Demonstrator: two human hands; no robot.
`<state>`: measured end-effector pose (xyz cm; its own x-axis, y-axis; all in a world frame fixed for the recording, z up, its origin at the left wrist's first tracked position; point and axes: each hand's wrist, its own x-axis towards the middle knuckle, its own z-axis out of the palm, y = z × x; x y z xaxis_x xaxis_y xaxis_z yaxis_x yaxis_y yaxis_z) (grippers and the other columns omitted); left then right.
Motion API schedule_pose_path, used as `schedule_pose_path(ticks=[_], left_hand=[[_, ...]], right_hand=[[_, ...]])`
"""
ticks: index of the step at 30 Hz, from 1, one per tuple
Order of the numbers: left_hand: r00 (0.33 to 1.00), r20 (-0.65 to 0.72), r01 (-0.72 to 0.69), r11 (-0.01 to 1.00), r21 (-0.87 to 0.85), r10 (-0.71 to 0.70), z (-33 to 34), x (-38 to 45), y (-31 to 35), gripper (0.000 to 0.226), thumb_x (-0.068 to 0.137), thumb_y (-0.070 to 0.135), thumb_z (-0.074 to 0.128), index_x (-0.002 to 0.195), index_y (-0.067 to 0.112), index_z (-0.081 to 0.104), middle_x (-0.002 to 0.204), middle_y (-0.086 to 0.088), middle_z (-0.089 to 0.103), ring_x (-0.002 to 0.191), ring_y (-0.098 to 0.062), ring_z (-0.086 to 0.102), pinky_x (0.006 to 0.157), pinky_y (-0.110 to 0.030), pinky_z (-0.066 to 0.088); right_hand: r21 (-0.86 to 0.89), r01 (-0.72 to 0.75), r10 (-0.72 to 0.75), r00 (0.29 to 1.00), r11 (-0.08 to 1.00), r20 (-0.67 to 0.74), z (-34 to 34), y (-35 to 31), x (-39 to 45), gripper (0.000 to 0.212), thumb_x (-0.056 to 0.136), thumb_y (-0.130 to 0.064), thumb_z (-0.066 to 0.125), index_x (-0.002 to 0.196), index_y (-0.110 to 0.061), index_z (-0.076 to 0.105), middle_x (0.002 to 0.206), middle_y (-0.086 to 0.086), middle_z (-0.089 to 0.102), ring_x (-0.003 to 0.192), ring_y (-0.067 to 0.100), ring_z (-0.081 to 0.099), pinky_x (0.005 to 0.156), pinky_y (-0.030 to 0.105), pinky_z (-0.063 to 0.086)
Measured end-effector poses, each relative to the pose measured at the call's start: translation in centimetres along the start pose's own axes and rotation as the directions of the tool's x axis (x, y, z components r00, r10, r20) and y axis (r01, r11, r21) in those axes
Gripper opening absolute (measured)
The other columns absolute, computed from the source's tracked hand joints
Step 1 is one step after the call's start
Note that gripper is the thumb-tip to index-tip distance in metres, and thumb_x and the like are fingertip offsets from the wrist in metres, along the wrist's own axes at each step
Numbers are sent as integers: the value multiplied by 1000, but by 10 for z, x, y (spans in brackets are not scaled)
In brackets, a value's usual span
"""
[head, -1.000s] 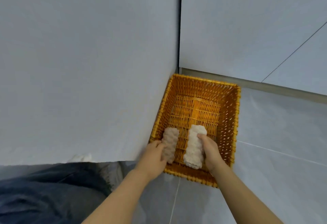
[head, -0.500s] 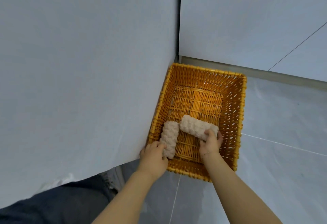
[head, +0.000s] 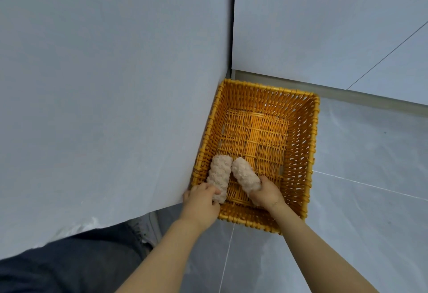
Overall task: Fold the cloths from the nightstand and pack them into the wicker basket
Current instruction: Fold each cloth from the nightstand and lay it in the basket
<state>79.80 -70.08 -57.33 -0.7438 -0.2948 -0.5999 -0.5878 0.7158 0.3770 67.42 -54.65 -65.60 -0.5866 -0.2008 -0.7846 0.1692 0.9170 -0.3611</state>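
Head view: wicker basket (head: 310,153) on the grey tiled floor (head: 370,177), pushed into the corner, its left rim against a pale grey panel (head: 104,84), its far rim near the skirting of the back wall (head: 324,26). Two rolled, nubbly beige cloths inside, both at the basket's near-left corner. Left roll (head: 219,177) lying along the left wall of the basket; right roll (head: 245,175) just beside it, angled so the far ends meet and the near ends splay apart. Left hand (head: 201,197) curled round the near end of the left roll, grip clenched on it. Right hand (head: 266,192) wrapped round the near end of the right roll, grip likewise closed on the cloth. Both forearms reaching in over the near rim. Rest of the woven basket bottom bare. Judged from this: two cloths rolled and inside, the right one not yet squared up against its neighbour, neither let go. Likely left to do: straightening the right roll, releasing both, and fetching any further cloths; nightstand and any remaining cloths out of sight, so no telling how many are left. Dark blue fabric (head: 69,269) at the lower left, probably the person's clothing. Thin grout lines across floor and wall tiles.
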Motion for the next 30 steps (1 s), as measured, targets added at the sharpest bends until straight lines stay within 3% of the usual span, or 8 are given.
schedule_pose_path(ticks=[5, 10, 17, 22, 24, 26, 28, 30], left_hand=[[998, -65, 8, 1000, -4, -9, 0, -3, -1, 41, 93, 17, 50, 134, 22, 52, 146, 4, 39, 135, -16, 29, 115, -31, 25], [997, -75, 18, 1000, 3, -18, -2, -4, 3, 45, 94, 19, 49, 138, 20, 47, 151, 1, 32, 139, -19, 22, 116, -33, 21], [998, -56, 23, 1000, -8, -23, -4, -3, 4, 44, 92, 18, 50, 137, 20, 48, 147, 0, 36, 137, -19, 25, 114, -31, 24], [998, -53, 20, 999, -25, -22, -5, -2, 3, 44, 93, 17, 50, 137, 21, 49, 146, 1, 38, 136, -18, 26, 115, -31, 25], [998, -56, 17, 999, -27, -18, -5, -3, 3, 43, 93, 17, 49, 136, 22, 50, 146, 2, 38, 136, -17, 26, 115, -31, 25], [998, -58, 14, 1000, -24, -15, -5, -3, 3, 43, 93, 18, 49, 136, 23, 50, 146, 2, 38, 137, -17, 26, 115, -32, 25], [998, -60, 13, 1000, -11, -14, -5, -2, 3, 42, 94, 19, 49, 136, 23, 50, 147, 2, 38, 137, -17, 26, 115, -33, 25], [998, -56, 16, 1000, -1, -16, -4, -2, 2, 42, 94, 20, 48, 136, 23, 50, 147, 2, 38, 137, -18, 26, 115, -33, 25]], right_hand=[[-59, 41, -41, 999, 997, 5, 10, 1, 6, 45, 96, -37, 51, 131, -11, 45, 121, 12, 61, 109, 31, 59, 89, 40, 50], [542, -220, 146, 974, 811, 176, 22, 2, 12, 58, 96, -19, 57, 144, -8, 27, 140, 13, 48, 126, 32, 49, 102, 45, 46], [523, -166, 22, 962, 836, 272, 43, -18, 13, 53, 99, -15, 49, 147, -10, 27, 145, 11, 45, 130, 30, 46, 109, 42, 41], [202, -63, 63, 998, 977, 10, 39, -12, 9, 59, 90, -30, 62, 138, -5, 41, 137, 15, 47, 124, 33, 49, 104, 41, 44], [7, 111, -108, 980, 994, -166, 32, -7, -3, 73, 86, -35, 66, 145, -12, 30, 142, 12, 36, 130, 29, 40, 103, 38, 41], [-298, 367, -443, 861, 881, -249, 28, -9, -10, 76, 86, -30, 67, 149, -21, 25, 150, 9, 27, 137, 27, 31, 107, 37, 39], [-511, 509, -628, 774, 692, -79, 25, -20, -6, 79, 88, -29, 64, 153, -29, 18, 161, 7, 10, 147, 29, 13, 116, 43, 29], [-589, 569, -620, 772, 574, 141, 26, -28, 2, 83, 92, -34, 60, 155, -32, 6, 163, 5, -10, 150, 29, -6, 121, 50, 12]])
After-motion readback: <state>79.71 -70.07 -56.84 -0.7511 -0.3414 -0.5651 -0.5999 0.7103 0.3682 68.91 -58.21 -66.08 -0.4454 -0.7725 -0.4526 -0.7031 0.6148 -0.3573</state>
